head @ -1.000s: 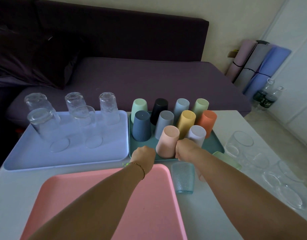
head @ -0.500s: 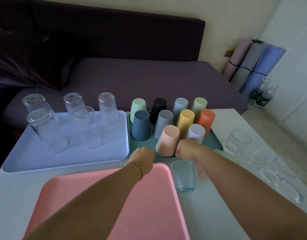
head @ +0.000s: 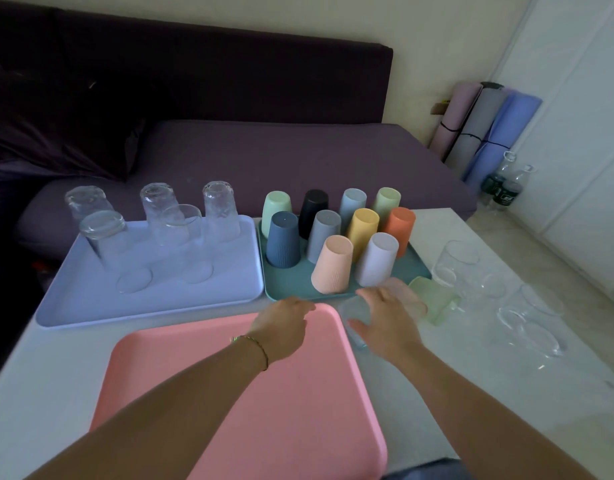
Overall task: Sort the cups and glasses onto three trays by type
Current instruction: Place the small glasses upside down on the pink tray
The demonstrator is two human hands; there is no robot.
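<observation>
Three trays lie on the white table. A lavender tray [head: 73,306] at the left holds several upturned clear glasses [head: 217,209]. A teal tray [head: 291,284] in the middle carries several upturned coloured plastic cups [head: 333,270]. A pink tray [head: 194,375] lies nearest me with nothing on it. My left hand [head: 281,325] hovers over the pink tray's far edge, fingers loosely apart, holding nothing. My right hand [head: 388,317] is spread open over a blue textured tumbler [head: 355,313] beside the pink tray. A pink tumbler [head: 407,296] and a green tumbler [head: 433,299] lie just beyond it.
Several clear short glasses [head: 454,263] stand or lie on the table at the right [head: 530,327]. A dark purple sofa [head: 298,154] runs behind the table. Rolled mats [head: 485,129] and two bottles [head: 503,185] stand by the right wall.
Both hands have let go of the teal tray's front edge and pulled back toward me. The right hand has opened and moved over the blue tumbler.
</observation>
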